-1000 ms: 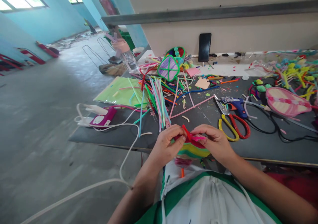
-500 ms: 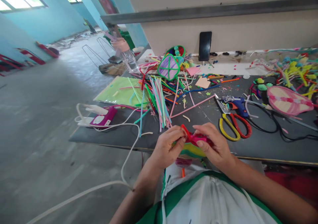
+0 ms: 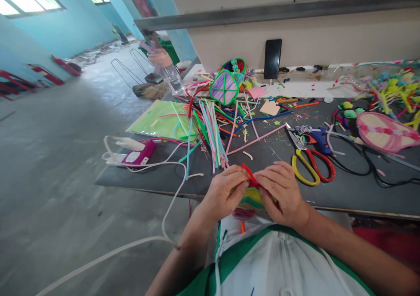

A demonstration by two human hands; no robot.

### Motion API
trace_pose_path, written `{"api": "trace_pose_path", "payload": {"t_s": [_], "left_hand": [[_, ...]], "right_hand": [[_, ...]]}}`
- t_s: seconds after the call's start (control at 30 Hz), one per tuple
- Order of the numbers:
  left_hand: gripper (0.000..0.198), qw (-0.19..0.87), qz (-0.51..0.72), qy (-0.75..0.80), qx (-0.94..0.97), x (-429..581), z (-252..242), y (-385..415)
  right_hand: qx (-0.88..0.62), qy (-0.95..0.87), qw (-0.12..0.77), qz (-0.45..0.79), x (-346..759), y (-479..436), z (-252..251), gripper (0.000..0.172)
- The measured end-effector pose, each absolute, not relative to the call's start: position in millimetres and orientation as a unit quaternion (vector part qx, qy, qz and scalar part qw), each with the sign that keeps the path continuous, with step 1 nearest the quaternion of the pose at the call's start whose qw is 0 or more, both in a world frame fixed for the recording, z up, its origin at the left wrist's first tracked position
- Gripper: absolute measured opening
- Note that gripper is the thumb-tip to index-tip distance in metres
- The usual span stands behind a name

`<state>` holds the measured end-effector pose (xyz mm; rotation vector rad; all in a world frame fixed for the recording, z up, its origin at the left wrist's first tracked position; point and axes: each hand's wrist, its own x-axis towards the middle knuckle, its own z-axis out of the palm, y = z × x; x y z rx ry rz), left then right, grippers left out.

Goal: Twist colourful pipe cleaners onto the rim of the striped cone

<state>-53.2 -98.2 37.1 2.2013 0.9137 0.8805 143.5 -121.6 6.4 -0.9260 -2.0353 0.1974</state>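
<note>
Both hands meet at the table's front edge over a colourful craft piece [image 3: 253, 198] with yellow and green bands. My left hand [image 3: 228, 192] pinches a red pipe cleaner [image 3: 248, 173] at the piece's upper edge, its bent end sticking up between the hands. My right hand [image 3: 282, 194] closes over the right part of the piece, fingertips against the red pipe cleaner; it covers most of that side. Below hang a dark pink part [image 3: 243, 214] and an orange stub [image 3: 243, 227]. Scissors [image 3: 313, 165] with yellow and red handles lie open beyond my right hand.
Loose pipe cleaners [image 3: 213, 132] lie past my left hand, near a green plastic packet [image 3: 154, 121]. A purple power adapter [image 3: 139, 154] trails a white cable over the left edge. A blue glue gun [image 3: 318, 139], a phone [image 3: 272, 59] and a water bottle [image 3: 169, 73] stand farther back.
My right hand has moved left and closed in over the piece, hiding the bright pink part that showed before. The left hand keeps its pinch.
</note>
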Motion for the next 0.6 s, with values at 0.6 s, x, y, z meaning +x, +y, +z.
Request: {"api": "trace_pose_path", "payload": {"t_s": [0.6], "left_hand": [[0.029, 0.452, 0.446, 0.459, 0.621, -81, 19, -100]], "right_hand": [[-0.429, -0.771, 0.456, 0.115, 135, -108, 5, 0.011]]}}
